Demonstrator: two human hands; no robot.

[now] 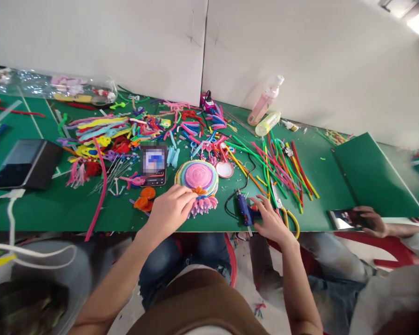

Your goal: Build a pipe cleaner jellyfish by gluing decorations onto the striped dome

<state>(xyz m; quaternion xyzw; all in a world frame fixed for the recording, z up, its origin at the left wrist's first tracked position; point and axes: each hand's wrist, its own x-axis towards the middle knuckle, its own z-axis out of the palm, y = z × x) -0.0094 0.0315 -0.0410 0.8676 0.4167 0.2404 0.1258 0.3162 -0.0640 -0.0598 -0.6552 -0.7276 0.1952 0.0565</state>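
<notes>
A round coil of pastel pipe cleaners (198,175), with a pink centre and rainbow rings, lies near the table's front edge. Pink-purple loops (206,204) fringe its near side. My left hand (172,204) is closed in a pinch at that side, on a small orange pipe-cleaner flower (199,190); the fingertips partly cover it. To the right, a blue hot glue gun (244,209) lies with its nozzle pointing away from me. My right hand (270,218) is beside it, fingers apart, fingertips at its handle. Scissors with yellow handles (292,222) lie just beyond this hand.
Loose pipe cleaners (101,128) cover the back left; more (282,163) lie at right. A phone (154,165), orange coils (145,199), a white round lid (225,169), bottles (265,104) and a black device (26,163) stand around. Another person's hand (375,221) holds a phone at right.
</notes>
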